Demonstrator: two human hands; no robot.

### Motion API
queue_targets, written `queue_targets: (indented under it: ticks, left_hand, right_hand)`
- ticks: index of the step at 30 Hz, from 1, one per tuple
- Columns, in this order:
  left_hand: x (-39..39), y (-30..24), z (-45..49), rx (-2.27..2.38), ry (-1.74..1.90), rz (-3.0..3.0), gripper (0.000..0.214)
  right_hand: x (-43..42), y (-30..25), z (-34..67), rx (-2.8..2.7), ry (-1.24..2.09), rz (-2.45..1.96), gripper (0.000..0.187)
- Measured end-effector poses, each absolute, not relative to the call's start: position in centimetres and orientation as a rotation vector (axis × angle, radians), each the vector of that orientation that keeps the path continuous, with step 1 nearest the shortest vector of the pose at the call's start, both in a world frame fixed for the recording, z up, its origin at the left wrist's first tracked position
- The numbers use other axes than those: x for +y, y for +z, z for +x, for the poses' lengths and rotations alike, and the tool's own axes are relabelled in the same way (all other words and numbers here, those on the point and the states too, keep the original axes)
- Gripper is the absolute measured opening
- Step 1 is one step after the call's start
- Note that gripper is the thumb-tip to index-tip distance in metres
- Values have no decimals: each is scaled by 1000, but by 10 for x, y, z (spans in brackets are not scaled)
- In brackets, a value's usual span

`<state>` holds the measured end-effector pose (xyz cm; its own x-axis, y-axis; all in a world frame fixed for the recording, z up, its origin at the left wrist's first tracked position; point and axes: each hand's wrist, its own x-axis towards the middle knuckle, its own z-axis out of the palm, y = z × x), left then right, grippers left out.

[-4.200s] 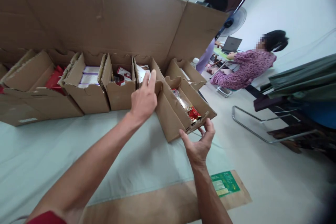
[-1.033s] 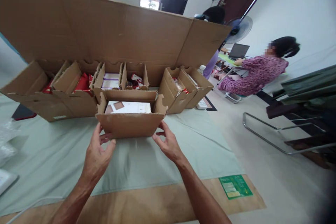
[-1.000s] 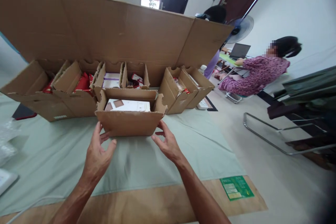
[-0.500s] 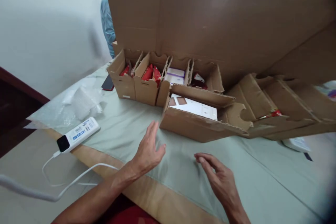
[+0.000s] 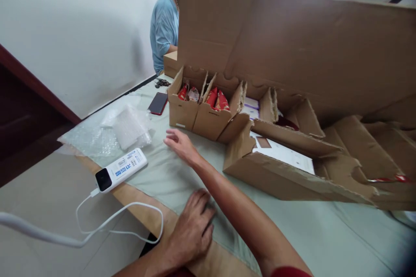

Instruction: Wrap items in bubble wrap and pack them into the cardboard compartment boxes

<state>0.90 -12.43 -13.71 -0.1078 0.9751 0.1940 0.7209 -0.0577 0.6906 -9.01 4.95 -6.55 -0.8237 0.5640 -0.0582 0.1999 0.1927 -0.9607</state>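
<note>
My right hand [image 5: 179, 143] stretches out across the pale green cloth [image 5: 182, 173], fingers apart and holding nothing. It hovers between the white device [image 5: 121, 169] and the row of small cardboard boxes [image 5: 195, 114]. My left hand [image 5: 192, 228] lies flat on the table's near edge, under my right forearm, and holds nothing. A loose cardboard box [image 5: 276, 173] with a white card [image 5: 282, 155] inside lies just right of my right arm. Red packets [image 5: 217, 98] fill the leftmost boxes.
A white cable [image 5: 120, 220] trails off the device over the table edge. Crumpled bubble wrap [image 5: 130, 127], a dark phone [image 5: 158, 103] and keys [image 5: 161, 82] lie at the left. A tall cardboard sheet [image 5: 292, 52] stands behind the boxes. A person in a blue shirt [image 5: 164, 30] sits behind it.
The view swung left. My right hand crossed over to the left, toward the white device. My left hand dropped back onto the table's near edge. The loose box stays put.
</note>
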Motion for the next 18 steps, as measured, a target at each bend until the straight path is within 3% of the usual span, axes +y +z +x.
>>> queue_targets:
  ticks: [4, 10, 15, 18]
  left_hand:
    - [-123, -142, 6, 1797, 1078, 1767, 56]
    - [-123, -148, 5, 1754, 1133, 1719, 75]
    - [-122, -145, 7, 1769, 1182, 1660, 66]
    - [-121, -145, 6, 1766, 1188, 1665, 61]
  right_hand:
    - [52, -76, -172, -2101, 1691, -832, 52]
    - [52, -95, -210, -1985, 1624, -862, 51]
    - [53, -89, -189, -2102, 1475, -746, 42]
    - [43, -74, -181, -2276, 1303, -526, 56]
